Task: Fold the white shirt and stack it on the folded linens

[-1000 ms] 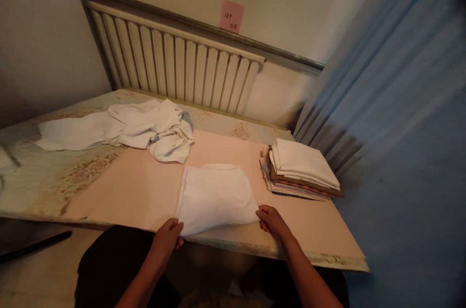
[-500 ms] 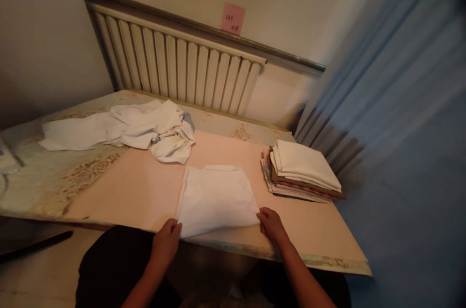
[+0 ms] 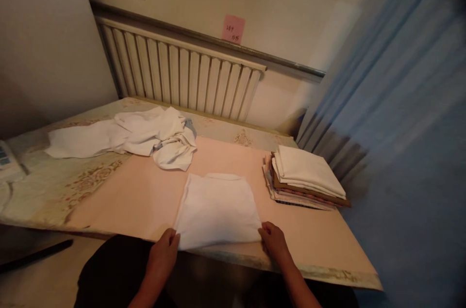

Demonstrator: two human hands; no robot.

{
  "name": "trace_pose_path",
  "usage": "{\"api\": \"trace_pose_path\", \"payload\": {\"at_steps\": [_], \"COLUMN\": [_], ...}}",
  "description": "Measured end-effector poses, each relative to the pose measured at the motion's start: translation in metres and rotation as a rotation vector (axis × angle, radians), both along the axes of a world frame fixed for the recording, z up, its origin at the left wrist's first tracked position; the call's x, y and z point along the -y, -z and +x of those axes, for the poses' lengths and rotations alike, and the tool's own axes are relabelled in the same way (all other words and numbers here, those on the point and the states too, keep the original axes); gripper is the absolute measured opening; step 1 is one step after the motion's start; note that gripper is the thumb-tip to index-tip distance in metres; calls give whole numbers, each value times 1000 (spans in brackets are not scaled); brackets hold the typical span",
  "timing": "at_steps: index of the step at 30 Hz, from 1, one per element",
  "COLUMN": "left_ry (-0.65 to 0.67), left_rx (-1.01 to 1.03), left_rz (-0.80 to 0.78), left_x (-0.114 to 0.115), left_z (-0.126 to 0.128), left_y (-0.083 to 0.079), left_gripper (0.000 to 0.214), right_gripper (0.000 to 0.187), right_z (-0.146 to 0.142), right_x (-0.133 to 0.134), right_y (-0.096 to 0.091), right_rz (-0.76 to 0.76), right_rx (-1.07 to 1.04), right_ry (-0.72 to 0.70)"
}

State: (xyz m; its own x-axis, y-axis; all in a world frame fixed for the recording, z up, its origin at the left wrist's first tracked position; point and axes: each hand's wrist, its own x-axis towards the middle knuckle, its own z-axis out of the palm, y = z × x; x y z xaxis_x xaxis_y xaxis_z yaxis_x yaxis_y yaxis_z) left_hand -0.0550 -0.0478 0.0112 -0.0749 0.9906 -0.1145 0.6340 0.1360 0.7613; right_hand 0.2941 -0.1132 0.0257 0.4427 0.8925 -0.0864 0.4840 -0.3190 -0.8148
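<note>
In the head view, pinching a white cloth (image 3: 218,213) by its near corners, with the left fingers (image 3: 174,236) closed on the near left one and the right fingers (image 3: 265,231) closed on the near right one. Cannot tell the reach of the fingertips beneath the fabric. Judging by the fairly straight near edge, drawing the cloth out flat: probably a straightening or smoothing step. Calling next, most likely, for an even pull at both corners and a look along the sides before letting go, to avoid a skewed edge. Spread on a pink sheet (image 3: 134,201) over the desk (image 3: 47,208), between both sets of fingers and reaching away beyond them, with the near edge close along the front of the desk. Set farther back on the left, near a loose white heap (image 3: 145,134); on the right, well apart from a stack of folded cloths (image 3: 309,170).
</note>
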Motion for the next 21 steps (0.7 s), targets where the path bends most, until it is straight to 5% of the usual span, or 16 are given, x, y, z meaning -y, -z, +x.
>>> {"api": "trace_pose_path", "payload": {"at_steps": [14,21], "left_ry": [-26,-39], "left_rx": [49,31], "left_rz": [17,171], "left_x": [4,-13], "left_z": [-7,-5], "left_y": [-7,-34], "left_gripper": [22,20], "right_gripper": [24,26], "right_z": [-6,-6], "right_x": [6,5], "right_y": [-7,-1], "right_rz": [-10,-7], "right_rx": [-66,-105], "right_ry": [-38,-21]}}
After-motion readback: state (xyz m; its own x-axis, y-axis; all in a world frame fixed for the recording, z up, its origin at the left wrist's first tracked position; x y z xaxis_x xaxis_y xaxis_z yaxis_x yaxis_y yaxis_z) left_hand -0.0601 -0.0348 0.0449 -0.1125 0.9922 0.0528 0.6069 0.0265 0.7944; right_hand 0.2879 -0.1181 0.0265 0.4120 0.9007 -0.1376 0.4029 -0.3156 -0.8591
